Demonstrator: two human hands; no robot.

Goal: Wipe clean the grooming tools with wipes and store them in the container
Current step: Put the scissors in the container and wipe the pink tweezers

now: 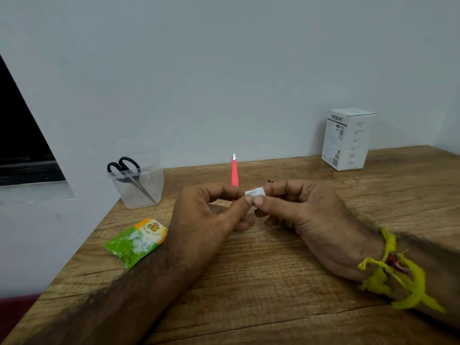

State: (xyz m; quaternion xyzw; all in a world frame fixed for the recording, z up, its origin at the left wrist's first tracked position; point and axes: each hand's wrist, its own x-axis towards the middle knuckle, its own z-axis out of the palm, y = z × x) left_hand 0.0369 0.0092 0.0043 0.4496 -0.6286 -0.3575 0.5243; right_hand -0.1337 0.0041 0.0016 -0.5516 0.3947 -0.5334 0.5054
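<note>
My left hand [209, 215] holds a pink pair of tweezers [234, 174] upright above the table, its silver tip pointing up. A small folded white wipe [255, 192] is pinched by my right hand [306, 215], and it touches the fingers of my left hand near the tweezers' lower end. At the back left stands a clear plastic container [138, 185] with black-handled scissors [127, 170] inside, points down.
A torn green and orange wipe sachet [135, 241] lies on the wooden table [249, 282] near my left forearm. A white carton [347, 141] stands at the back right by the wall. A small metal object [269, 181] lies behind my right hand.
</note>
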